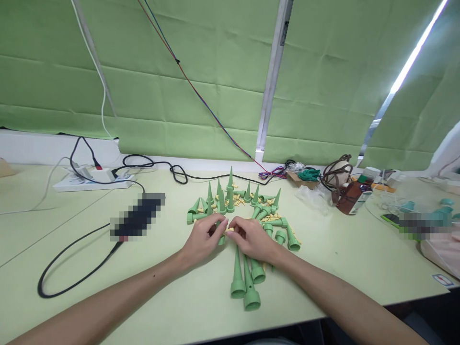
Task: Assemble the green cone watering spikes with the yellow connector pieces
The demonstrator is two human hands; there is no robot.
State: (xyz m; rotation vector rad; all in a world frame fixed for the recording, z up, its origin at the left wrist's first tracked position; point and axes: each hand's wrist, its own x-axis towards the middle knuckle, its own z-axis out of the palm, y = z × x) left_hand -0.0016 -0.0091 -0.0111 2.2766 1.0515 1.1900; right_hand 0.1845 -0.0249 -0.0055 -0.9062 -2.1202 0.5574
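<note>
My left hand (203, 240) is closed, thumb and index finger pinched together at the middle of the table. Part of a green plastic piece (221, 239) shows just below its fingertips; whether the hand grips it is unclear. Facing it, my right hand (253, 238) pinches a small yellow plastic piece (229, 230), which lies between the two hands' fingertips. Around both hands are several hollow green plastic spikes. Some stand point up, like one tall spike (231, 184); others lie down, such as the spike nearest me (251, 292) with its wide end forward. Small yellow pieces (271, 218) are scattered among them.
A black device (138, 218), partly pixelated, lies at left with a looped cable. Behind it is a white power strip (93, 179). At right are a clear plastic bag (312, 199), a brown bottle (354, 196) and a green-edged phone (391, 220). Green sheeting (215, 105) covers the wall.
</note>
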